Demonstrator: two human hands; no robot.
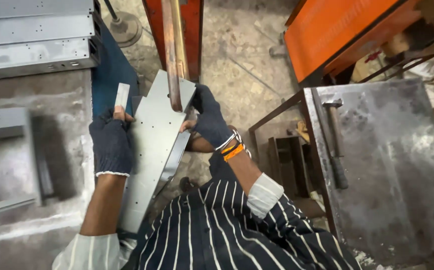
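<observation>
A long grey sheet-metal panel (pixel 154 150) with small holes and bent edges slants across my lap, its far end under a copper-coloured machine arm (pixel 173 55). My left hand (pixel 111 142), in a dark knit glove, grips the panel's left edge and pinches a small flat metal strip (pixel 122 95) between its fingertips. My right hand (pixel 208 119), also in a dark glove, holds the panel's right edge close to the tip of the arm. Orange and white bangles sit on my right wrist.
Stacked grey metal channels (pixel 34 37) lie at the upper left, and another channel (pixel 7 125) rests on the grey bench at left. A worn steel table (pixel 392 165) at right carries a hammer (pixel 334 140). An orange machine body (pixel 337 30) stands behind it.
</observation>
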